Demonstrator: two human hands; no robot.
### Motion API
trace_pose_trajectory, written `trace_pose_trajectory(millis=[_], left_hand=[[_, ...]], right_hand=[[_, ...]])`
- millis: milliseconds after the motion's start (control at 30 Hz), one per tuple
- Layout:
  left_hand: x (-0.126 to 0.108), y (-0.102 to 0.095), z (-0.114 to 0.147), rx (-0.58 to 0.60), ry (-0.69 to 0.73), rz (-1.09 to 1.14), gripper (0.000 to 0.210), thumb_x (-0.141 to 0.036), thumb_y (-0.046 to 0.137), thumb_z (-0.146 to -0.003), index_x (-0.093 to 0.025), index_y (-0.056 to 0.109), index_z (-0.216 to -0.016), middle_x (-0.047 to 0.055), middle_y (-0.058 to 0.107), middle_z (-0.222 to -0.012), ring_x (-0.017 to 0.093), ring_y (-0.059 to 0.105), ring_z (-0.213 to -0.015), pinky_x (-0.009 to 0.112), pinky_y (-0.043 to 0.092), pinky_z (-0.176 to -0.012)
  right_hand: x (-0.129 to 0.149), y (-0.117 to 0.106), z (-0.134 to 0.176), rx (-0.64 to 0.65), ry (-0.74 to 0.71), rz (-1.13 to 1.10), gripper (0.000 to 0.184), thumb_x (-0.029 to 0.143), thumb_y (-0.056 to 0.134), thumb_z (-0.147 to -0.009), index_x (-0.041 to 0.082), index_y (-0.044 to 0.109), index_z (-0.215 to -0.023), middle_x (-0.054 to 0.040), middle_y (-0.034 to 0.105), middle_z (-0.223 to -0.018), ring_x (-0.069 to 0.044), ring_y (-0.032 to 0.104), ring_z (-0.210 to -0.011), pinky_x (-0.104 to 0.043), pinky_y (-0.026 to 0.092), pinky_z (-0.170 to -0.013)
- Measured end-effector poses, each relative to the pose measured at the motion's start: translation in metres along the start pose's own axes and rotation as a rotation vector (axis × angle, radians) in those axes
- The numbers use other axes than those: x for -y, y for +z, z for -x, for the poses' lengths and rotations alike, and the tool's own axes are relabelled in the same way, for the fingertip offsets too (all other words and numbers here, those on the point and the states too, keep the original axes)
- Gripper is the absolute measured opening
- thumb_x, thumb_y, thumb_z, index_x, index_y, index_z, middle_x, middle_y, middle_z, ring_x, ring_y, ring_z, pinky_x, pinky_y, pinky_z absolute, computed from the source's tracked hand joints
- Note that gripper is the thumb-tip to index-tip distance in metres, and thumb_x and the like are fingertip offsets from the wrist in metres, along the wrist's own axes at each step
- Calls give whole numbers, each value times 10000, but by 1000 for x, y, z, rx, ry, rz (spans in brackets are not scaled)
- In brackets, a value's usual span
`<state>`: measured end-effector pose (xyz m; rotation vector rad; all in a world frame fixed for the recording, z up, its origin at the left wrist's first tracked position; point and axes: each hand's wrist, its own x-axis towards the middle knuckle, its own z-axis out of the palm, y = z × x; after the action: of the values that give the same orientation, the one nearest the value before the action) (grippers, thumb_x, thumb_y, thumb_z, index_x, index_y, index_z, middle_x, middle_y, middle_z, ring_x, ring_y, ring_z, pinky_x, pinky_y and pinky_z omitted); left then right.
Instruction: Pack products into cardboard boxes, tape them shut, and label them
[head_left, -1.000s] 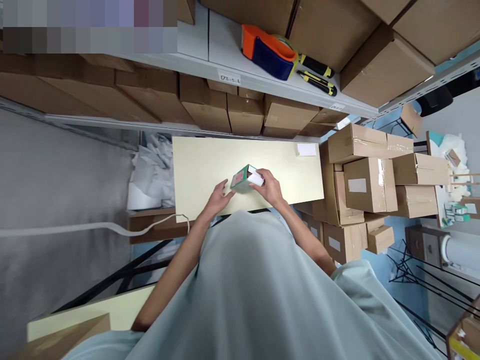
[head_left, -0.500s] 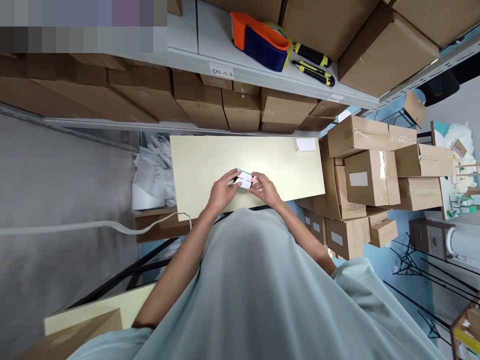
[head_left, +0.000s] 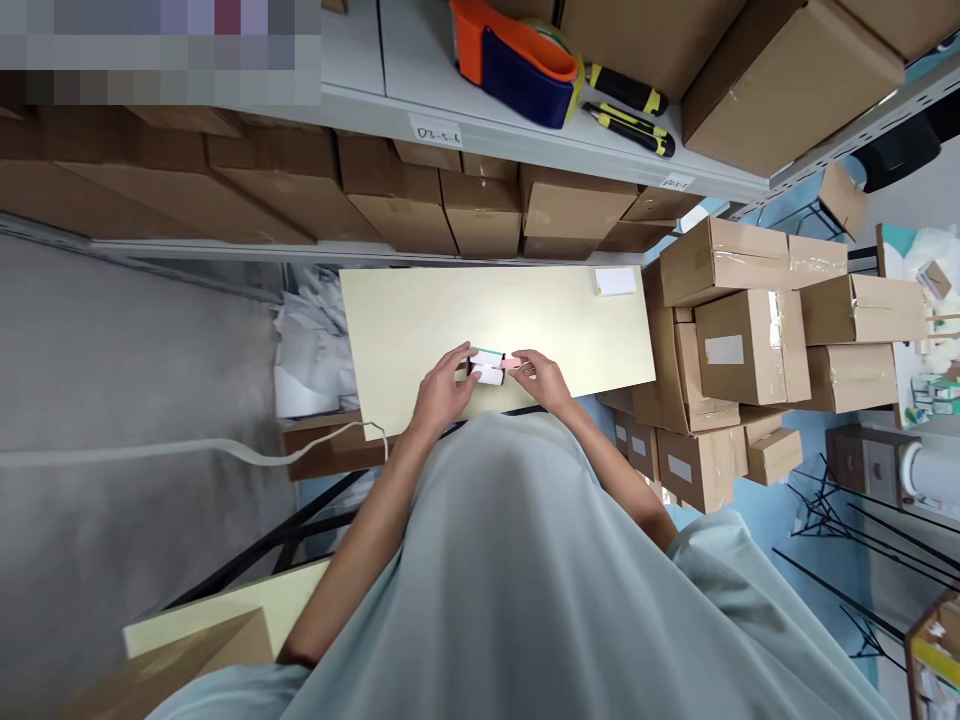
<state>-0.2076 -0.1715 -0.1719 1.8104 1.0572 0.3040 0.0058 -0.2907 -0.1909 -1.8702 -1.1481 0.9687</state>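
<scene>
My left hand (head_left: 441,390) is closed on the left end of a small white box (head_left: 488,375), thumb on the near side and fingers on the far side. The box has a dark line along its middle and a green edge at the back. From its right end sticks out a small pink piece (head_left: 511,363), too small to name exactly. My right hand (head_left: 547,382) pinches the outer end of that piece between thumb and fingertips. Both hands are just above the cream tabletop (head_left: 420,305), near its front edge.
Another white box (head_left: 615,281) lies at the table's back right corner. A shelf overhead holds cartons, an orange and blue tape dispenser (head_left: 517,65) and box cutters (head_left: 628,128). Stacked cartons (head_left: 752,345) stand right of the table. A white cable (head_left: 225,450) runs in from the left.
My right hand has drawn slightly away to the right, and more of the pink piece shows outside the white box. The left hand keeps its hold. The camera view has shifted slightly.
</scene>
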Motion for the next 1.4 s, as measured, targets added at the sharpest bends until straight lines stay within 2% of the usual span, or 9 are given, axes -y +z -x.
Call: trace_pose_trajectory(millis=[100, 333, 467, 600, 800, 967, 1133, 1267, 1400], left_hand=[[-5, 0, 0, -8, 27, -39, 448, -362, 625, -1039, -274, 701, -1472, 71, 612, -1704, 291, 712, -1412, 427, 690, -1064], [-5, -4, -7, 36, 89, -147, 473, -383, 581, -1074, -295, 685, -1526, 34, 596, -1725, 276, 701, -1429, 405, 639, -1129], [-2, -3, -10, 82, 162, -208, 550, -426, 738, -997, -319, 699, -1535, 42, 514, -1791, 336, 619, -1532, 469, 557, -1254], [-4, -1, -28, 127, 233, -244, 621, -357, 759, -978, -334, 654, -1590, 67, 451, -1828, 355, 577, -1570, 500, 550, -1262], [-19, -1, -61, 110, 358, -265, 521, -232, 632, -992, -251, 695, -1509, 134, 575, -1723, 355, 493, -1629, 549, 420, -1367], [-25, -2, -62, 47, 365, -253, 489, -145, 587, -958, -280, 721, -1408, 123, 658, -1590, 333, 572, -1530, 507, 531, -1261], [-27, -3, -58, 35, 328, -249, 352, -133, 488, -1017, -272, 783, -1149, 125, 792, -1256, 322, 680, -1349, 471, 613, -1104], [-31, 0, -61, 8, 301, -243, 379, -141, 510, -1005, -290, 809, -1182, 93, 787, -1369, 306, 683, -1361, 440, 624, -1077], [-37, 2, -69, -14, 281, -224, 425, -166, 556, -982, -351, 831, -1249, 9, 740, -1521, 285, 698, -1357, 417, 621, -1105]], right_hand=[[2, -4, 0, -16, 3, 37, 220, 325, 696, -1078, 222, 775, -1256, -79, 795, -1200, -178, 779, -968, -335, 663, -957], [18, -7, -6, 38, -51, 167, 170, 309, 735, -1072, 233, 788, -1214, -76, 783, -1221, -185, 783, -964, -326, 650, -962], [29, -9, -9, 36, -29, 305, 172, 352, 720, -1098, 246, 787, -1216, -77, 789, -1222, -218, 797, -995, -352, 639, -974], [39, -13, -19, -21, 27, 355, 249, 413, 619, -1153, 239, 774, -1243, -98, 810, -1266, -239, 816, -966, -374, 640, -949], [51, -22, -50, -78, 93, 363, 258, 411, 585, -1171, 235, 771, -1200, -95, 849, -1222, -247, 834, -969, -345, 622, -937], [55, -23, -63, -58, 138, 464, 228, 406, 575, -1180, 252, 740, -1216, -71, 849, -1193, -247, 827, -976, -337, 593, -915], [56, -22, -66, -99, 142, 621, 301, 375, 453, -1219, 224, 713, -1201, -121, 817, -1218, -253, 794, -1013, -343, 569, -926], [56, -22, -69, -78, 54, 667, 319, 368, 413, -1227, 226, 695, -1184, -108, 782, -1236, -241, 766, -995, -336, 564, -916], [58, -24, -74, -160, 12, 655, 352, 375, 359, -1229, 232, 678, -1194, -102, 747, -1205, -240, 748, -982, -345, 573, -920]])
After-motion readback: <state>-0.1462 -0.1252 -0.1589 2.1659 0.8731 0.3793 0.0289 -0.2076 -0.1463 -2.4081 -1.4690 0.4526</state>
